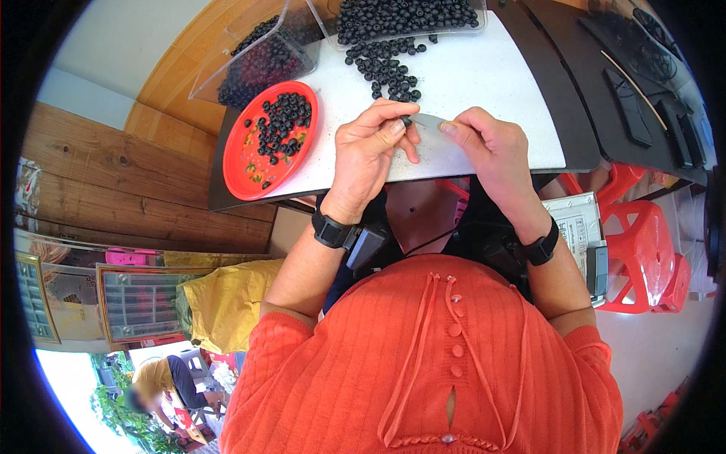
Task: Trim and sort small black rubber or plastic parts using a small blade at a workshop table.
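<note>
Your dark bench, mostly covered by a pale board in front of you.
On the white board, you have small round black pieces scattered in a trail, running towards you from a clear bin at the far edge; a red round tray overlaps the board's left side, with another clear bin just beyond it, while across a seam to your right, the dark top carries a flat black device and a thin stick.
</note>
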